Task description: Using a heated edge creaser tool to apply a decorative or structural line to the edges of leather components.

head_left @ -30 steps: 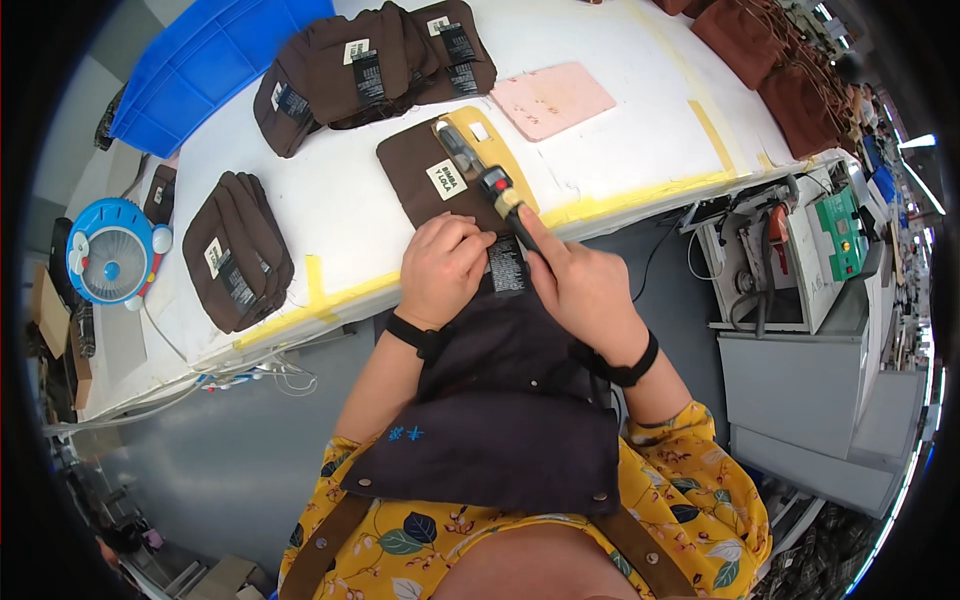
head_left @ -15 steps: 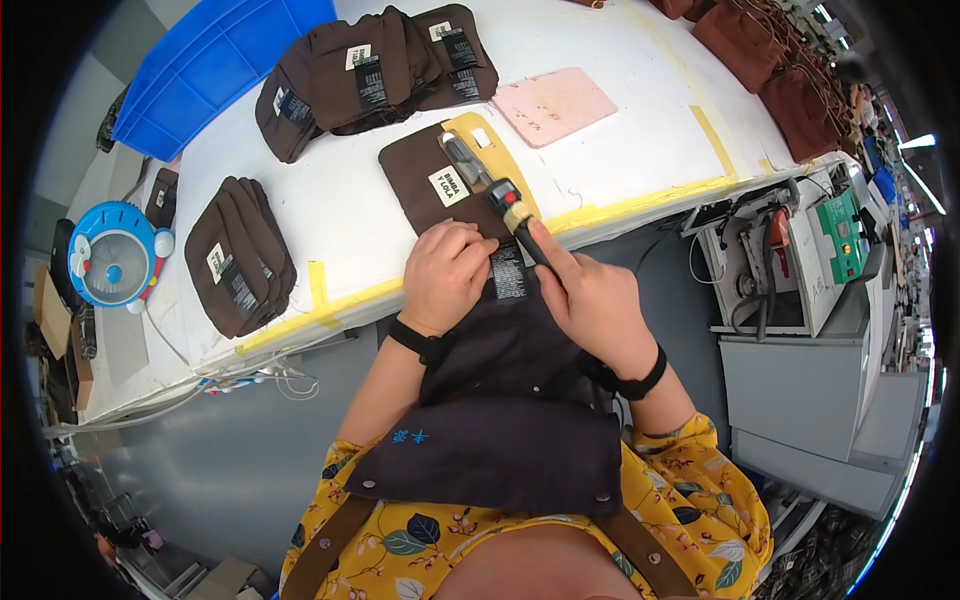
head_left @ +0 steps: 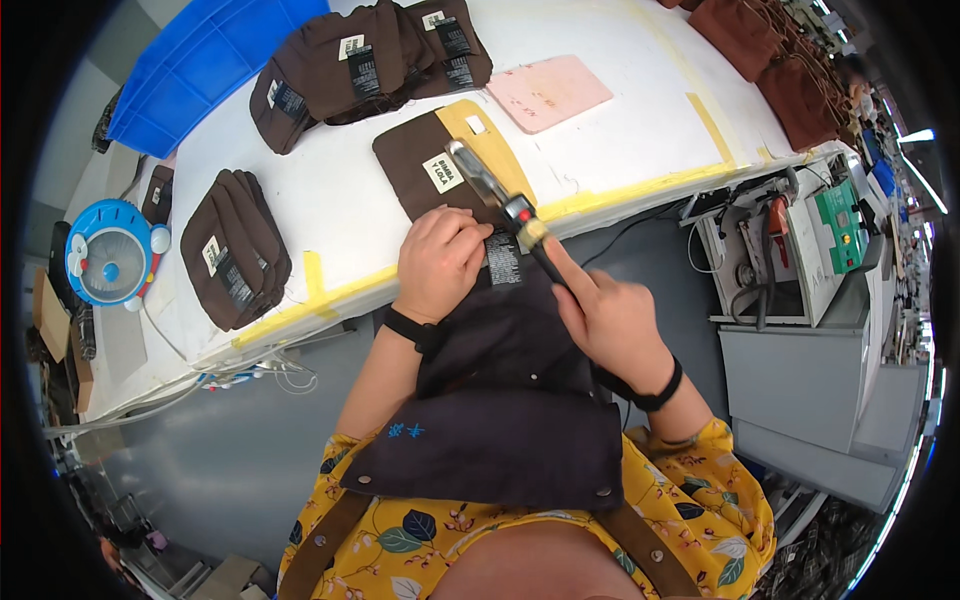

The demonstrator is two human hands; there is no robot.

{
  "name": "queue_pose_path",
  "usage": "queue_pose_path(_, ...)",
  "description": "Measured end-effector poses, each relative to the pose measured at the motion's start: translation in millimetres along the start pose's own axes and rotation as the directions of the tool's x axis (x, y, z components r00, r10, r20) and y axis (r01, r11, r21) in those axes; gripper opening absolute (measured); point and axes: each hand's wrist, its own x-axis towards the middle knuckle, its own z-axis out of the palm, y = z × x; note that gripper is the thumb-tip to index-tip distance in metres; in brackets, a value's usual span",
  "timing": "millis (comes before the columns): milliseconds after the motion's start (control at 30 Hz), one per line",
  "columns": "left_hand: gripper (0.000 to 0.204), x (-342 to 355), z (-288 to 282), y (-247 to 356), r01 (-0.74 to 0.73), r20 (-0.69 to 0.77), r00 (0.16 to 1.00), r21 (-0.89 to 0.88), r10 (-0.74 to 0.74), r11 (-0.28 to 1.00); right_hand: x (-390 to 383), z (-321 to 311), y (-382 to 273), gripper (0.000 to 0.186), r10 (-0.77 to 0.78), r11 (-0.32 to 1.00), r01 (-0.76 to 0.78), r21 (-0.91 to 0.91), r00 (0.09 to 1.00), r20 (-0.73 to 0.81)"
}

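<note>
At the table's front edge lies a dark brown fabric piece (head_left: 405,165) with a pale patch. A yellow panel (head_left: 487,150) with a small white rectangle adjoins its right side. My left hand (head_left: 440,255) is closed on the fabric's near edge, thumb and fingers pressed together beside a black printed label (head_left: 502,262) that hangs over the edge. My right hand (head_left: 612,315) grips the black handle of a slim hand tool (head_left: 520,212) with a silver head, a red button and a yellow band; its exact kind is unclear. The silver head is over the fabric, close to the patch; contact cannot be seen.
Brown fabric pieces are piled at the back (head_left: 355,70) and stacked at the left (head_left: 235,255). A pink board (head_left: 550,92) lies beyond the yellow panel. Around the table stand a blue crate (head_left: 200,75), a blue fan (head_left: 108,255) and a grey cabinet (head_left: 790,380). Brown bags (head_left: 795,100) sit far right.
My right hand has shifted slightly right and toward me, drawing the tool's silver head a little the same way. My left hand stays on the fabric's edge.
</note>
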Motion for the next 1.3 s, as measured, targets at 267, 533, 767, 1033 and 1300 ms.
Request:
queue_pose_path(267,0.018,-1.7,3.0,-1.8,0.009,-0.006,1.000,0.001,-0.009,1.000,-68.1,-54.1,-13.4,0.062,0.082,0.997,-0.082,-0.007,0.980,0.180)
queue_pose_path(533,0.015,0.1,-0.7,1.6,0.014,0.005,1.000,0.005,-0.014,1.000,23.1,-1.5,-0.5,0.060,-0.013,1.000,0.013,0.017,1.000,-0.013)
queue_pose_path(767,0.014,1.4,1.7,2.5,0.014,0.020,1.000,-0.007,-0.013,1.000,85.2,33.4,2.7,0.052,0.036,0.999,-0.034,0.043,0.999,-0.031)
queue_pose_path(1033,0.015,-0.2,1.7,-1.9,0.005,-0.010,1.000,0.002,-0.005,1.000,-13.0,-17.9,-6.6,0.061,0.035,0.999,-0.035,-0.002,0.997,0.070)
queue_pose_path(1300,0.013,-0.8,1.1,-0.9,0.001,-0.009,1.000,0.005,-0.001,1.000,-11.4,-26.9,-7.9,0.059,0.041,0.998,-0.044,0.035,0.997,0.071)
